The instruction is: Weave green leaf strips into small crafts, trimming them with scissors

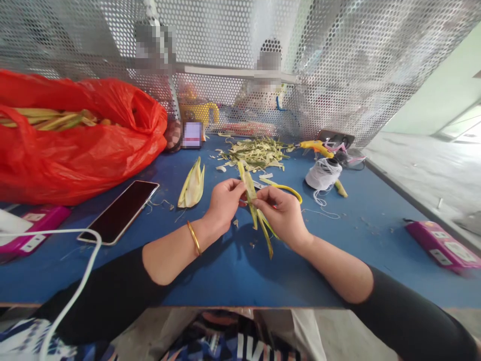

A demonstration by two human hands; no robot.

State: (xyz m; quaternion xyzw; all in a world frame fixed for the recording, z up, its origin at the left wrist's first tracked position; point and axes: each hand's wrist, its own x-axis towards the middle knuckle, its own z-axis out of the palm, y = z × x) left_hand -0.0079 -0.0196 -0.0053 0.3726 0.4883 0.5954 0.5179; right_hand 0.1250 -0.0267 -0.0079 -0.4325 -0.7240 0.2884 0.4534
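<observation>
Both of my hands pinch a long, pale green leaf strip (249, 186) above the middle of the blue table. My left hand (225, 201) has thumb and fingers closed on its left edge, and a gold bangle circles that wrist. From the other side my right hand (280, 213) grips the same strip lower down, with several narrow ends hanging below. Yellow-handled scissors (289, 190) lie just behind my right hand, partly hidden by it. A pale, layered husk bundle (192, 186) rests left of my left hand.
Leaf scraps (257, 153) are heaped behind my hands. A red plastic bag (75, 150) and a phone (122, 210) are on the left. White thread (323, 174), a yellow glue gun (316, 147) and a pink power strip (441, 244) are on the right; perforated metal (229, 30) stands behind.
</observation>
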